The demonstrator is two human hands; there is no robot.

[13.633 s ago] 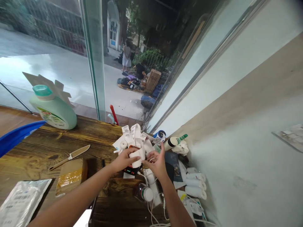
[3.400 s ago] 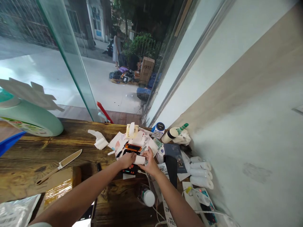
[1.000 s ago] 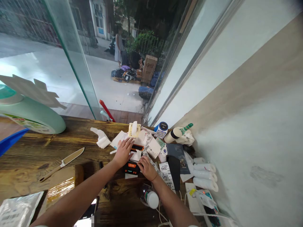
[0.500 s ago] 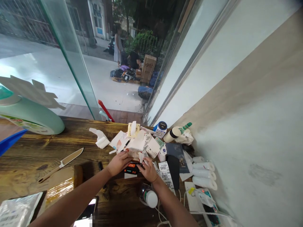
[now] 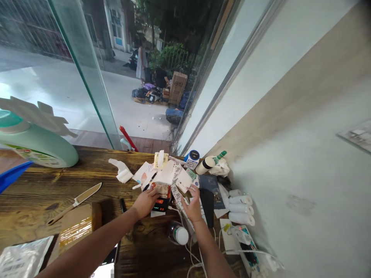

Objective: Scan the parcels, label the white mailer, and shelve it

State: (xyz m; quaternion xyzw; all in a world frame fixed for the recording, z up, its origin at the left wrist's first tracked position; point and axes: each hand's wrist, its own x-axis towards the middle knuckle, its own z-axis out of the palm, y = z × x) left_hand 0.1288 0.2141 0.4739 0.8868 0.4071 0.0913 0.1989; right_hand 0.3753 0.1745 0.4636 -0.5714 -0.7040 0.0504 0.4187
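My left hand (image 5: 147, 202) is closed on the left side of a small black-and-orange device (image 5: 162, 204) with lit marks on its front. A beige piece lies across the top of that device. My right hand (image 5: 193, 204) is raised over the papers to the right, thumb and fingers apart, with nothing visible in it. Beneath and beside it runs a strip of printed number labels (image 5: 175, 181). A black pen (image 5: 150, 181) lies on the loose papers behind the device, near a small yellow box (image 5: 160, 160).
A lidded bottle (image 5: 182, 235) and white cables stand in front of my right forearm. To the left lie a knife (image 5: 87, 194), a taped parcel (image 5: 77, 231) and a phone. White rolls (image 5: 240, 208) and a dark booklet (image 5: 211, 184) sit near the wall.
My right hand has left the device and moved right, over the labels, with its fingers spread. My left hand stays at the device. The view has shifted slightly.
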